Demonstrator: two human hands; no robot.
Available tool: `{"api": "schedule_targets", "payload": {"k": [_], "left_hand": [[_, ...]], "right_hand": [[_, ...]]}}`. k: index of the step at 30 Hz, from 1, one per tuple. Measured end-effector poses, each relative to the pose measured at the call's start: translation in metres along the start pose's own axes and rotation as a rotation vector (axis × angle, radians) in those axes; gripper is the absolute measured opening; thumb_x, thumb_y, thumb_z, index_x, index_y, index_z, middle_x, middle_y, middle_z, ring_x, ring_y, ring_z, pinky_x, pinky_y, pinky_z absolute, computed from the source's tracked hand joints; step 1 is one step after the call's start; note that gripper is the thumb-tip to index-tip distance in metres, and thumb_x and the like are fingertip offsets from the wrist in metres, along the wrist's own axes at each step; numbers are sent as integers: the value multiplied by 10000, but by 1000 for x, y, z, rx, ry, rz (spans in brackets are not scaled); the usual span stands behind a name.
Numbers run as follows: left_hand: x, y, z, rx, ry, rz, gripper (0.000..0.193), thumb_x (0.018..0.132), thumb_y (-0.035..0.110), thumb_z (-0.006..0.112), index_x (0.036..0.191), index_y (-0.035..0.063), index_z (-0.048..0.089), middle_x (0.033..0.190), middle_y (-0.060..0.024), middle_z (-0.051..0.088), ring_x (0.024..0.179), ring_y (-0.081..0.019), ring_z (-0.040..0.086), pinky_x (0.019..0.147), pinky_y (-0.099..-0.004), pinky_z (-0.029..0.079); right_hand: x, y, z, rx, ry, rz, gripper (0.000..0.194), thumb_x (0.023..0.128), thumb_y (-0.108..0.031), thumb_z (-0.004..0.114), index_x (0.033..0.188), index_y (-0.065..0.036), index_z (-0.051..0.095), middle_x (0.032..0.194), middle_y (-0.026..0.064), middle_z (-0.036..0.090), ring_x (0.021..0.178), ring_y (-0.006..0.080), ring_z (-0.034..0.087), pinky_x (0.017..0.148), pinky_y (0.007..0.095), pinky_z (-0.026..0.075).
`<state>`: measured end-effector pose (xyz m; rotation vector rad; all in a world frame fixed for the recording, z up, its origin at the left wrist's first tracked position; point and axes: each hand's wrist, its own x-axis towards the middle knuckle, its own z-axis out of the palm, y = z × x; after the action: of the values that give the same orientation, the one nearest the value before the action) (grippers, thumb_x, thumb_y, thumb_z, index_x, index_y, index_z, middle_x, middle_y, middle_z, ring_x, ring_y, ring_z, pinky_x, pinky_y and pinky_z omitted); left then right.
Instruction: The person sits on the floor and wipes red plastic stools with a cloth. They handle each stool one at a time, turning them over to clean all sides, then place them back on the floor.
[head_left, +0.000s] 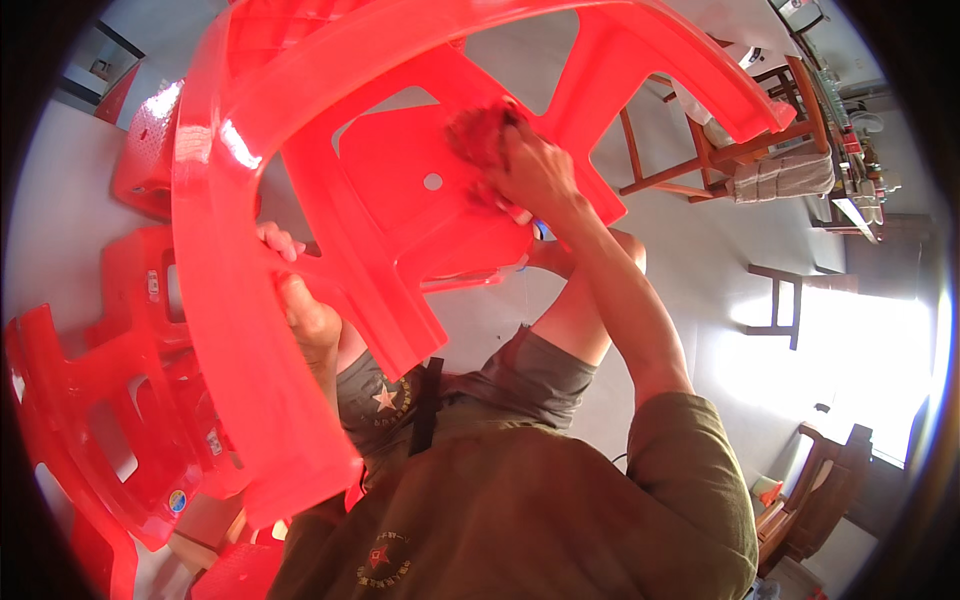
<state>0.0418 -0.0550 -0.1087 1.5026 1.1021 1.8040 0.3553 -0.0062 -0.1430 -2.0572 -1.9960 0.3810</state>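
Note:
A red plastic armchair (225, 300) is held tilted in front of me, its curved rim and arm closest to the camera. My left hand (304, 304) grips a side support of this chair, fingers and thumb on either side of it. With my right hand (536, 169) I press a dark red cloth (480, 139) against the inner face of a red plastic panel with a small round hole (375, 172). The cloth is blurred and partly covered by my fingers. My bare knees and shorts show below the chair.
More red plastic chairs (82, 375) and a red stool (142, 262) crowd the left side. At the upper right, a wooden chair frame (705, 161) carries a beige towel (784, 178) beside a cluttered table. A small dark bench (787, 277) and carved wooden furniture (821, 487) stand right.

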Motion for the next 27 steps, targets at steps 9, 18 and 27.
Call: {"api": "schedule_targets", "payload": {"k": [9, 18, 27], "left_hand": [[3, -53, -47, -207, -207, -36, 812, 798, 158, 494, 1552, -128, 395, 1041, -107, 536, 895, -200, 523, 847, -356, 507], [4, 4, -9, -85, -213, 59, 888, 765, 132, 524, 1597, -125, 346, 1056, -130, 533, 920, -213, 532, 879, -390, 510], [3, -3, 2, -188, -104, -23, 888, 771, 124, 526, 1601, -121, 328, 1092, -131, 531, 932, -213, 535, 880, -390, 500]], "right_hand": [[-135, 43, -69, -336, -189, 141, 316, 831, -248, 727, 1053, -24, 702, 1130, 193, 753, 867, 433, 743, 755, 540, 595], [3, 38, 2, -36, 399, -347, 214, 847, -268, 762, 992, -115, 732, 1113, 68, 706, 1076, 347, 662, 735, 501, 598], [-87, -131, 112, 404, 250, -408, 487, 701, -244, 849, 1170, -189, 731, 1204, 5, 670, 1169, 286, 645, 722, 726, 519]]}}
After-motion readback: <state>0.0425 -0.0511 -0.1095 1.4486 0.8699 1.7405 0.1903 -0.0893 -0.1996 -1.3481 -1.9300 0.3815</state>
